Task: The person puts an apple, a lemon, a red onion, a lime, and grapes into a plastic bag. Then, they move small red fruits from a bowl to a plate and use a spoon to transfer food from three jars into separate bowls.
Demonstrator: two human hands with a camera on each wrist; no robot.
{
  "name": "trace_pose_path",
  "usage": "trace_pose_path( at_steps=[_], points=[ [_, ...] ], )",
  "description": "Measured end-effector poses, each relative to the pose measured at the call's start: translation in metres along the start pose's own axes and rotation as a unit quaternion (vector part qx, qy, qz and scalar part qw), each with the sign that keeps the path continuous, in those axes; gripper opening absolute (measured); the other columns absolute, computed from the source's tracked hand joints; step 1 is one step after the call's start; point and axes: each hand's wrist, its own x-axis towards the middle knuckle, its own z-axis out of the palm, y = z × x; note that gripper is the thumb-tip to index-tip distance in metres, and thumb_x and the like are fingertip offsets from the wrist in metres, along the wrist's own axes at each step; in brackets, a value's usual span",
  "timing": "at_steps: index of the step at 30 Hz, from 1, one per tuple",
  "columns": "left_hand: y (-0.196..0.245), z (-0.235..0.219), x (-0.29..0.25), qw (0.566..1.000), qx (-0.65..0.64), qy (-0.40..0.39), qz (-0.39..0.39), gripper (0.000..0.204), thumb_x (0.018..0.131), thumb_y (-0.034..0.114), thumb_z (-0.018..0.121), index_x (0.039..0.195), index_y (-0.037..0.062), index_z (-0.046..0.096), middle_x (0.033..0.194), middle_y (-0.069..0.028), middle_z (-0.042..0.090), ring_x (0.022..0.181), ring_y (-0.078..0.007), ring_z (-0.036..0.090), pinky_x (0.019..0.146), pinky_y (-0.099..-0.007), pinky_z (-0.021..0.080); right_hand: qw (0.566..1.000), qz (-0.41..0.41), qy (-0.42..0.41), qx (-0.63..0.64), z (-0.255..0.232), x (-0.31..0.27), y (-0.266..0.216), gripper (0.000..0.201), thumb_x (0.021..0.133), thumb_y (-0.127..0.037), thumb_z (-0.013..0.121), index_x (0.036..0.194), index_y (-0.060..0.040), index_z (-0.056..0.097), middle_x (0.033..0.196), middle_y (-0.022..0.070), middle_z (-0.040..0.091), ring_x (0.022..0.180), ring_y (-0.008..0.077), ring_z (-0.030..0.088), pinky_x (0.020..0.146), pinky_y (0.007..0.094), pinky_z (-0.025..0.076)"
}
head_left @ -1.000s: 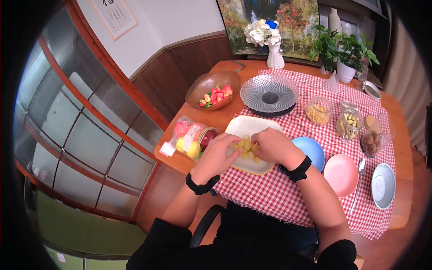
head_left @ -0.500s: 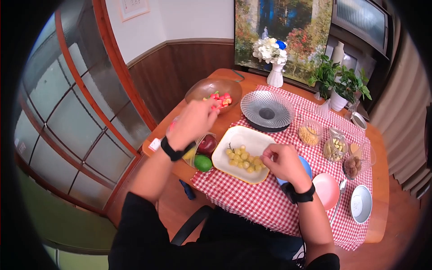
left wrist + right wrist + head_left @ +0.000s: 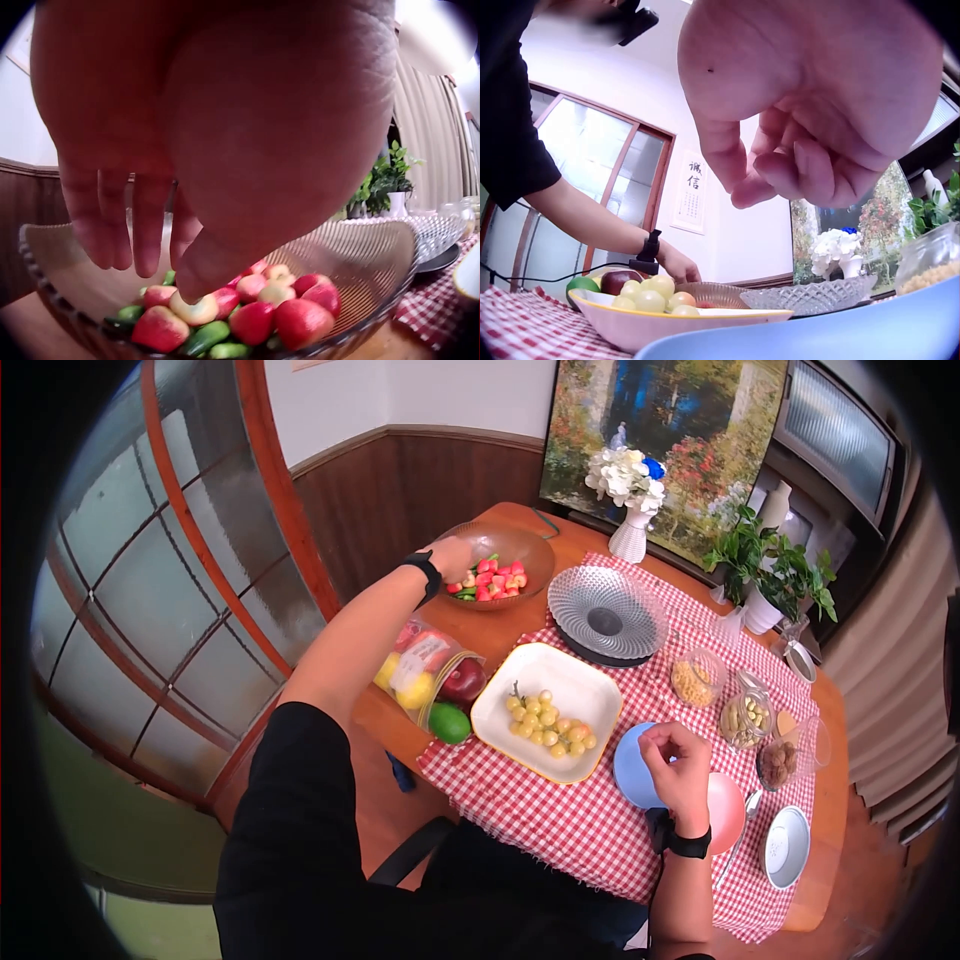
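Observation:
My left hand [image 3: 453, 558] reaches into the ribbed brown glass bowl [image 3: 537, 555] at the back left. In the left wrist view its fingers point down, apart, over small red-and-cream fruits [image 3: 304, 324] and green peppers [image 3: 206, 339]. The thumb tip overlaps a pale fruit there. Over the blue plate [image 3: 632, 772] hovers my right hand [image 3: 682, 768], fingers loosely curled and nothing between them. A bunch of yellow-green grapes [image 3: 548, 724] lies in the white rectangular dish [image 3: 590, 695] between the two hands.
Left of the dish lies a clear bag [image 3: 425, 660] with a dark red fruit [image 3: 462, 682] and a green fruit [image 3: 449, 723] at its mouth. A glass fruit plate [image 3: 625, 605] stands behind. Jars [image 3: 747, 715], a pink plate [image 3: 725, 810], a spoon and a grey-blue bowl [image 3: 787, 848] are rightward.
My left hand has left the grapes and moved back and left into the brown bowl. The right hand has drawn away rightward, from the grapes to above the blue plate.

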Motion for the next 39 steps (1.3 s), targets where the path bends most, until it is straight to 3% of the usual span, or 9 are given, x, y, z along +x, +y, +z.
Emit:
trace_pose_path(
  at_steps=[2, 4, 10, 12, 17, 21, 26, 35, 39],
  points=[
    [-0.015, 0.021, 0.015, 0.990, 0.104, -0.096, 0.005, 0.028, 0.076, 0.020, 0.079, 0.102, 0.0090, 0.077, 0.102, -0.0210, 0.075, 0.103, -0.0382, 0.072, 0.087, -0.0449, 0.058, 1.000, -0.005, 0.009, -0.015, -0.003, -0.002, -0.001, 0.005, 0.088, -0.003, 0.075, 0.086, 0.0004, 0.071, 0.070, 0.0017, 0.069, 0.061, 0.0059, 0.063, 0.058, 0.0218, 0.049],
    [-0.029, 0.034, 0.021, 0.989, 0.080, -0.124, 0.010, 0.034, 0.072, 0.024, 0.084, 0.101, 0.0088, 0.077, 0.101, -0.0210, 0.075, 0.101, -0.0379, 0.072, 0.086, -0.0449, 0.058, 0.998, -0.028, 0.001, -0.051, -0.007, -0.004, 0.000, 0.006, 0.087, -0.004, 0.075, 0.084, 0.0004, 0.071, 0.068, 0.0027, 0.069, 0.060, 0.0069, 0.063, 0.057, 0.0219, 0.049],
    [-0.028, 0.015, 0.010, 0.992, 0.014, -0.128, 0.010, 0.035, 0.069, 0.033, 0.087, 0.090, 0.0064, 0.077, 0.088, -0.0192, 0.075, 0.086, -0.0341, 0.074, 0.078, -0.0432, 0.058, 0.999, 0.005, 0.044, -0.016, -0.015, -0.006, 0.017, 0.007, 0.086, -0.006, 0.075, 0.084, -0.0006, 0.072, 0.067, 0.0034, 0.068, 0.055, 0.0083, 0.060, 0.051, 0.0237, 0.046],
    [-0.039, 0.024, 0.017, 0.997, 0.046, -0.069, 0.006, 0.033, 0.073, 0.033, 0.083, 0.088, 0.0045, 0.076, 0.085, -0.0230, 0.073, 0.083, -0.0377, 0.073, 0.076, -0.0449, 0.057, 0.998, 0.010, 0.057, -0.011, -0.019, -0.006, 0.019, 0.007, 0.087, -0.006, 0.075, 0.083, -0.0006, 0.072, 0.066, 0.0031, 0.068, 0.054, 0.0080, 0.060, 0.051, 0.0235, 0.046],
    [0.017, -0.028, 0.007, 0.998, -0.019, 0.037, 0.044, 0.037, 0.085, 0.034, 0.078, 0.087, -0.0028, 0.073, 0.083, -0.0275, 0.069, 0.079, -0.0426, 0.070, 0.074, -0.0460, 0.056, 0.998, 0.019, 0.057, 0.010, -0.022, -0.003, 0.017, 0.005, 0.086, -0.004, 0.074, 0.084, -0.0008, 0.072, 0.068, 0.0033, 0.069, 0.054, 0.0079, 0.060, 0.051, 0.0232, 0.046],
    [0.104, -0.050, -0.007, 0.992, -0.091, 0.046, 0.069, 0.040, 0.090, 0.036, 0.075, 0.086, -0.0043, 0.071, 0.083, -0.0257, 0.070, 0.080, -0.0411, 0.069, 0.074, -0.0468, 0.055, 0.997, 0.023, 0.064, 0.021, -0.025, -0.005, 0.020, 0.004, 0.086, -0.004, 0.074, 0.085, -0.0009, 0.072, 0.069, 0.0034, 0.069, 0.055, 0.0078, 0.060, 0.051, 0.0233, 0.046],
    [0.163, -0.041, -0.012, 0.959, -0.124, 0.065, 0.248, 0.033, 0.092, 0.032, 0.073, 0.093, -0.0005, 0.071, 0.092, -0.0230, 0.070, 0.092, -0.0410, 0.067, 0.082, -0.0498, 0.053, 0.997, 0.023, 0.055, 0.043, -0.024, -0.005, 0.019, 0.004, 0.086, -0.004, 0.074, 0.086, 0.0001, 0.072, 0.069, 0.0038, 0.070, 0.055, 0.0074, 0.060, 0.051, 0.0232, 0.046],
    [0.206, -0.002, 0.038, 0.972, -0.030, -0.043, 0.228, 0.042, 0.093, 0.041, 0.070, 0.089, -0.0003, 0.074, 0.088, -0.0214, 0.072, 0.091, -0.0403, 0.069, 0.082, -0.0490, 0.053, 0.998, 0.018, 0.046, 0.049, -0.020, -0.007, 0.011, 0.004, 0.085, -0.004, 0.074, 0.086, -0.0008, 0.072, 0.071, 0.0050, 0.070, 0.055, 0.0096, 0.061, 0.052, 0.0238, 0.048],
    [0.213, 0.017, 0.059, 0.976, -0.059, -0.012, 0.207, 0.044, 0.094, 0.043, 0.067, 0.086, -0.0001, 0.074, 0.087, -0.0228, 0.072, 0.090, -0.0416, 0.070, 0.081, -0.0507, 0.054, 0.998, 0.008, 0.055, 0.033, -0.024, -0.009, 0.010, 0.005, 0.084, -0.005, 0.074, 0.088, -0.0021, 0.073, 0.072, 0.0057, 0.070, 0.055, 0.0115, 0.063, 0.053, 0.0253, 0.049]
  ],
)
